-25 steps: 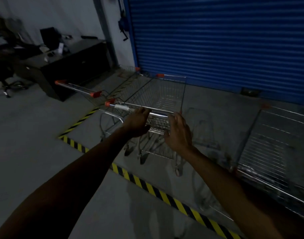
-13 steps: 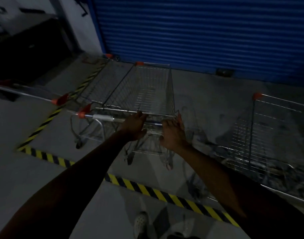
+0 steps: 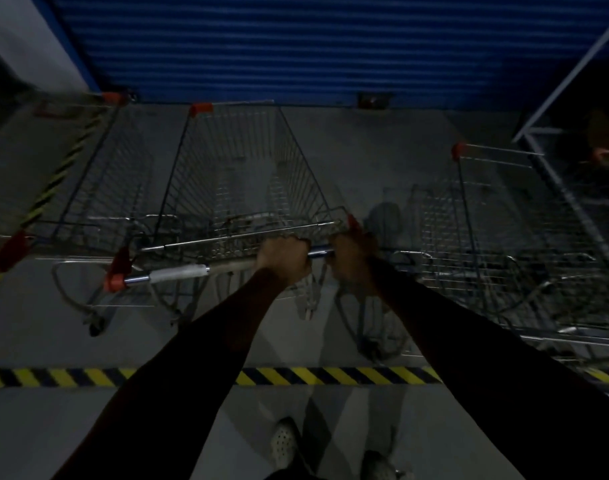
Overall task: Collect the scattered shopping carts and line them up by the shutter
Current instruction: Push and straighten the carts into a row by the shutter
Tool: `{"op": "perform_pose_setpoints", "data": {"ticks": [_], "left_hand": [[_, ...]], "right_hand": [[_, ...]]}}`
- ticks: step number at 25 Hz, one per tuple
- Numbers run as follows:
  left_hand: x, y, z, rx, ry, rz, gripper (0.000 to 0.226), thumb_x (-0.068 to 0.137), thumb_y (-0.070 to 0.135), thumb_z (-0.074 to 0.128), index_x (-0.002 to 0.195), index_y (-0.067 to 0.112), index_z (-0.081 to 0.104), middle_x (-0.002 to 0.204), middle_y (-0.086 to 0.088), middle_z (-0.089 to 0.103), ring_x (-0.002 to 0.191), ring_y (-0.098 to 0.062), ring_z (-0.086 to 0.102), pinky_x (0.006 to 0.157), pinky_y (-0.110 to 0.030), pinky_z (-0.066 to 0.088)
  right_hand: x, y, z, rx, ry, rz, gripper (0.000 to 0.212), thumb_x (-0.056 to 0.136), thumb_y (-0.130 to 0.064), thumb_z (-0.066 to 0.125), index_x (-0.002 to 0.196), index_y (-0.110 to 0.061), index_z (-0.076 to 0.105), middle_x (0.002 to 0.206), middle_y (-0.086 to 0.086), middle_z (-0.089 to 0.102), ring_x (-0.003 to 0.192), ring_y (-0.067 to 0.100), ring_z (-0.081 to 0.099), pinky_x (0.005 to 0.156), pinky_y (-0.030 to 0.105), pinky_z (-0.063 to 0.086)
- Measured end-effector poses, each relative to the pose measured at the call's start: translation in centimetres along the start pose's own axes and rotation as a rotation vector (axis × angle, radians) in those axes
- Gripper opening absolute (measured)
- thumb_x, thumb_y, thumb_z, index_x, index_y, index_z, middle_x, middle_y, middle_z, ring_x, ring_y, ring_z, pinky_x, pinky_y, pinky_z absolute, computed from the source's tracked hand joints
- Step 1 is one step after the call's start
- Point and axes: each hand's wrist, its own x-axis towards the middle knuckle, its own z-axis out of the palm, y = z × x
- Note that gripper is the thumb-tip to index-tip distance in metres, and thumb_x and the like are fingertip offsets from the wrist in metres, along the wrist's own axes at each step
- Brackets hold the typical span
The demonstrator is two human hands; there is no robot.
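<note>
Holds the middle cart nose-on to the shutter now, where a second ago held it slewed toward the shutter's left end. Brings its front rim near the foot of the shutter, short of touching as far as can be told. Sets it just beside the left cart, parked at the shutter's left end, with the two baskets close to parallel and the red handle caps near each other. Leaves the right cart well apart, toward the shutter's right end and farther back from it, with bare floor between.

Grips the handle on its right half with both hands. Keeps the left hand clamped, fingers curled tight round the bar. Closes the right hand on the bar too, just beside the left, where a second ago laid it flat and spread. Reads as a shift from nudging to a firm two-handed steer.

Stands on the far side of the hazard tape from the shutter, shoes short of it, arms reaching across.

Amounts to two carts roughly in line. Probably needs only a small push forward before letting go. Still has the right cart to bring into the gap; cannot tell whether more wait out of view.
</note>
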Motion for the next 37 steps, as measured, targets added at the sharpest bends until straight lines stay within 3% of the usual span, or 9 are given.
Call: {"op": "perform_pose_setpoints", "data": {"ticks": [3,8,11,16,21,24,28,32,37], "left_hand": [[0.2,0.6,-0.2,0.026,-0.009,0.033,0.030,0.084,0.037,0.053,0.106,0.020,0.064,0.106,-0.008,0.070,0.098,-0.031,0.066,0.080,-0.037,0.050],[-0.3,3.9,-0.5,0.030,-0.039,0.059,0.028,0.086,0.040,0.053,0.101,0.020,0.065,0.100,-0.007,0.070,0.093,-0.029,0.066,0.076,-0.035,0.050],[-0.6,8.0,-0.4,-0.008,-0.059,0.026,0.030,0.085,0.043,0.055,0.101,0.020,0.065,0.099,-0.006,0.069,0.092,-0.027,0.066,0.077,-0.034,0.050],[-2.1,14.1,0.7,-0.008,-0.092,-0.025,0.033,0.078,0.042,0.058,0.100,0.019,0.067,0.101,-0.007,0.069,0.094,-0.028,0.066,0.080,-0.036,0.052],[-4.9,18.4,0.7,-0.026,-0.094,-0.075,0.031,0.077,0.039,0.062,0.099,0.018,0.067,0.099,-0.005,0.070,0.092,-0.026,0.066,0.078,-0.035,0.053],[-6.4,20.2,-0.2,0.035,-0.139,-0.107,0.034,0.078,0.042,0.062,0.101,0.017,0.067,0.103,-0.008,0.070,0.095,-0.028,0.067,0.079,-0.035,0.053],[-5.6,22.1,-2.5,-0.107,-0.419,-0.010,0.063,0.076,0.059,0.065,0.116,0.011,0.064,0.116,-0.012,0.066,0.106,-0.028,0.063,0.081,-0.030,0.050],[-5.6,27.2,-2.3,-0.367,-0.251,0.182,0.036,0.080,0.026,0.068,0.108,0.004,0.068,0.106,-0.019,0.068,0.100,-0.032,0.065,0.080,-0.020,0.046],[-6.0,28.4,-1.0,-0.218,-0.332,0.075,0.042,0.076,0.035,0.071,0.114,0.019,0.065,0.112,-0.007,0.067,0.099,-0.024,0.064,0.085,-0.036,0.054]], "right_hand": [[-0.6,0.6,0.3,-0.002,-0.030,0.021,0.032,0.095,-0.028,0.049,0.122,-0.015,0.061,0.131,0.014,0.057,0.128,0.037,0.046,0.104,0.042,0.036],[-3.9,3.2,0.8,-0.022,0.048,-0.014,0.021,0.086,-0.024,0.052,0.102,-0.018,0.063,0.100,0.006,0.071,0.112,0.030,0.059,0.112,0.041,0.032],[-7.4,6.8,0.7,0.005,0.038,-0.069,0.027,0.077,-0.017,0.057,0.104,-0.016,0.061,0.102,0.008,0.069,0.108,0.030,0.060,0.105,0.040,0.039],[-12.4,12.0,1.4,0.058,0.072,-0.173,0.047,0.074,-0.011,0.064,0.120,-0.004,0.058,0.121,0.017,0.060,0.123,0.034,0.047,0.121,0.041,0.009],[-16.7,14.6,2.6,0.026,0.047,-0.174,0.052,0.074,-0.010,0.061,0.126,-0.008,0.055,0.132,0.011,0.049,0.134,0.033,0.033,0.118,0.051,0.015],[-18.2,16.1,2.7,0.146,0.054,-0.273,0.061,0.071,-0.008,0.066,0.131,-0.005,0.054,0.132,0.017,0.049,0.132,0.035,0.034,0.121,0.044,0.000],[-20.4,18.2,2.3,0.473,0.073,-0.349,0.062,0.069,-0.007,0.061,0.130,0.000,0.057,0.134,0.023,0.050,0.131,0.040,0.042,0.117,0.049,0.024],[-23.4,19.8,1.0,0.565,0.074,-0.130,0.049,0.081,-0.007,0.060,0.129,-0.010,0.057,0.144,0.010,0.042,0.134,0.026,0.036,0.110,0.042,0.035],[-28.1,25.5,3.1,0.378,0.690,0.005,0.023,0.073,-0.024,0.056,0.093,-0.016,0.065,0.096,0.009,0.063,0.085,0.032,0.063,0.065,0.041,0.054]]}}
